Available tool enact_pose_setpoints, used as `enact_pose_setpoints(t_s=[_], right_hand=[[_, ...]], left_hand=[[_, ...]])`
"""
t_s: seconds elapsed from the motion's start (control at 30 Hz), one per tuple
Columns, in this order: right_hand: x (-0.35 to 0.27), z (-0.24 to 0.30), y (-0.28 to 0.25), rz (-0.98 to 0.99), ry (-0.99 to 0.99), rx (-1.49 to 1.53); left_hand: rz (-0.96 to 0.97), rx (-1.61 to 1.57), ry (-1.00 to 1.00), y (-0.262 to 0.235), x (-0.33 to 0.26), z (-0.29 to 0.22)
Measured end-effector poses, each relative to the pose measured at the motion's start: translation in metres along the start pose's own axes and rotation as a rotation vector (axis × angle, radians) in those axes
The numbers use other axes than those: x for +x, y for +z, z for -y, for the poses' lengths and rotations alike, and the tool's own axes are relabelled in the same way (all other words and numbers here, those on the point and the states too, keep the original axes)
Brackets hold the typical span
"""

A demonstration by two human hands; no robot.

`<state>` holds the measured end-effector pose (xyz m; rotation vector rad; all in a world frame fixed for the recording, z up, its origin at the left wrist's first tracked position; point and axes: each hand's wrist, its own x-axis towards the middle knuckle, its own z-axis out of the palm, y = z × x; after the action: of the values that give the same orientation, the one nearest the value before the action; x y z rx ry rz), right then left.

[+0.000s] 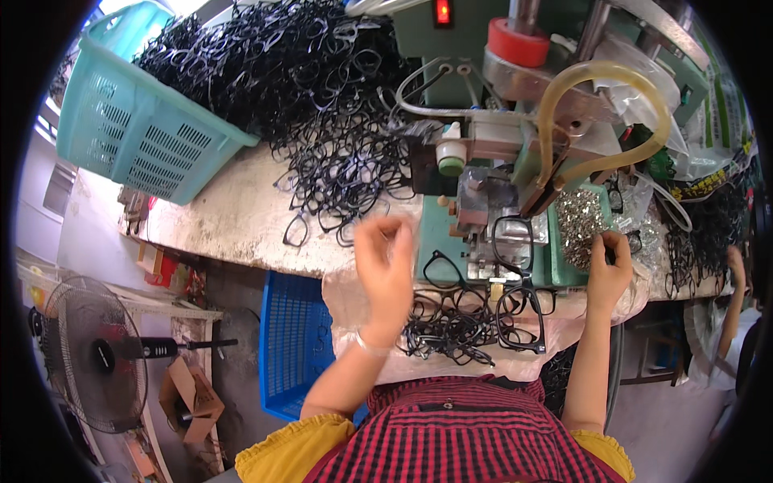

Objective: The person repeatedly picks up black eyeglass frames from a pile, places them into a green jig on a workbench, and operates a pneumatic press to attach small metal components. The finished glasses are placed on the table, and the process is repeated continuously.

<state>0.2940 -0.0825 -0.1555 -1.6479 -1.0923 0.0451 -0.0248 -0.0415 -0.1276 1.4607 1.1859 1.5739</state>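
Observation:
My left hand (385,270) is raised near the front edge of the table, left of the machine, smeared a little by motion. Its thumb stands apart from the fingers, and I see nothing held. My right hand (609,266) is at the right edge of a green tray (557,266) filled with small shiny metal pieces (578,229). Thumb and fingertips are pinched there; whatever is between them is too small to make out. A black eyeglass frame (531,241) rests upright at the machine's metal fixture (515,225), between my hands. Several black eyeglass frames (451,326) lie heaped before me.
A green press machine (439,52) with a yellowish hose (664,105) stands ahead. A large pile of black frames (274,64) covers the back left, beside a turquoise basket (153,137). Below are a blue crate (282,346) and a fan (101,354). Another person's arm (731,298) shows far right.

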Motion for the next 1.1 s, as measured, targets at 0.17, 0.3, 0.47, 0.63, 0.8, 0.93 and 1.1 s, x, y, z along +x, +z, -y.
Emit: enact_pose_setpoints(t_s=[0.17,0.3,0.47,0.63,0.8,0.93,1.1], right_hand=[[0.013,0.021,0.024,0.085,-0.010,0.091],[0.018,0.029,0.025,0.074,0.045,0.109],[-0.007,0.001,-0.019,0.033,0.066,0.007],[-0.004,0.009,-0.019,0.062,0.065,-0.014],[-0.012,0.027,-0.012,0.089,0.102,0.082],[-0.008,0.076,-0.007,0.244,0.032,0.319],[0.014,0.108,0.040,0.276,-0.027,0.549]], left_hand=[[0.093,0.590,0.168,0.009,0.094,0.065],[-0.107,0.445,0.284,0.001,0.137,0.044],[-0.248,0.484,0.366,-0.044,0.160,0.025],[0.010,1.018,0.468,-0.067,0.188,0.103],[0.097,1.002,0.241,-0.071,0.160,0.114],[0.076,0.940,0.301,-0.068,0.143,0.084],[-0.135,0.282,0.017,-0.058,0.120,0.074]])
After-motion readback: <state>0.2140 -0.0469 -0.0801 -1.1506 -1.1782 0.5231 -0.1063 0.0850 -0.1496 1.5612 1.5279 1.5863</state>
